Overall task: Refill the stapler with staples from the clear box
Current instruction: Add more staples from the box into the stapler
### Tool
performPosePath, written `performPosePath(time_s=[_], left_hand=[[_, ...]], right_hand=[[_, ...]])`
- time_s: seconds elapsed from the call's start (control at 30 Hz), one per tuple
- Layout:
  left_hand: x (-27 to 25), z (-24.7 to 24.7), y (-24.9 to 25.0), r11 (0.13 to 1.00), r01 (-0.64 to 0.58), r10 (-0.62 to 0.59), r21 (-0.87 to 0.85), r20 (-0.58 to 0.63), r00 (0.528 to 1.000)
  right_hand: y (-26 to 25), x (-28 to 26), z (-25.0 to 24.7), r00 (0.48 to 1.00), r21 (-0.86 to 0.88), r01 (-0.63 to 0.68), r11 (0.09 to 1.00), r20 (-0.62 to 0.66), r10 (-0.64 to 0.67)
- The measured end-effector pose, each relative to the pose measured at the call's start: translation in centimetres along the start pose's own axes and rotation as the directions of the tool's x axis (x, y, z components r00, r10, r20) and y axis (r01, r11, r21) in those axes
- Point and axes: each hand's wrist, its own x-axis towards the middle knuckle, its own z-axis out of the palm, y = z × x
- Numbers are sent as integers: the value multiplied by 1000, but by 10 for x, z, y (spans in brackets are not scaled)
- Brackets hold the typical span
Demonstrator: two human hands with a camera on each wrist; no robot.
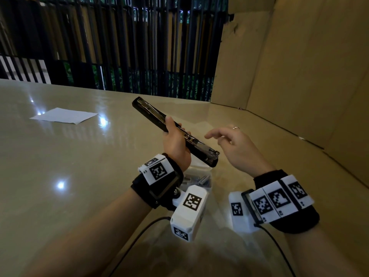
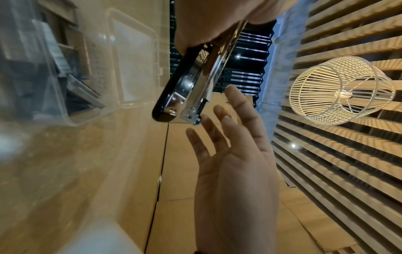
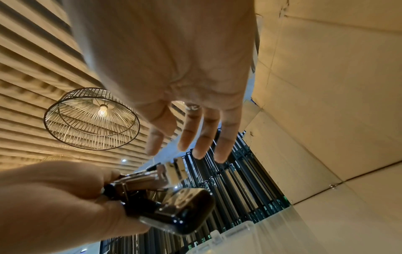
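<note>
My left hand (image 1: pixel 174 139) grips a black stapler (image 1: pixel 151 114) that is swung fully open, held above the table with its silver staple channel (image 1: pixel 196 141) facing up. The stapler (image 2: pixel 187 89) shows its metal end in the left wrist view, and the stapler (image 3: pixel 174 202) fills the lower middle of the right wrist view. My right hand (image 1: pixel 225 136) hovers just right of the stapler, fingers straight and spread, holding nothing. The clear box (image 1: pixel 199 176) of staples lies on the table under my left wrist, mostly hidden. The clear box (image 2: pixel 71 72) stands open in the left wrist view.
A white sheet of paper (image 1: pixel 63 115) lies on the beige table (image 1: pixel 60 156) at the far left. A tall cardboard wall (image 1: pixel 299 76) closes off the right side. Black vertical bars (image 1: pixel 119 47) stand behind the table's far edge.
</note>
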Motion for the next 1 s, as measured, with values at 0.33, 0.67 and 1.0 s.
performPosePath(time_s=[0.33,0.67,1.0], left_hand=[[3,-1,8,1000,13,-13,-27,16,1000],[8,-2,12,999,-48,48,16,-1,999],[27,-10,62,966,-258,259,27,-82,962]], right_hand=[[-3,0,-2,994,-38,98,994,-48,-100],[-3,-2,5,994,-134,57,989,103,-44],[3,2,16,992,-195,-29,980,115,53]])
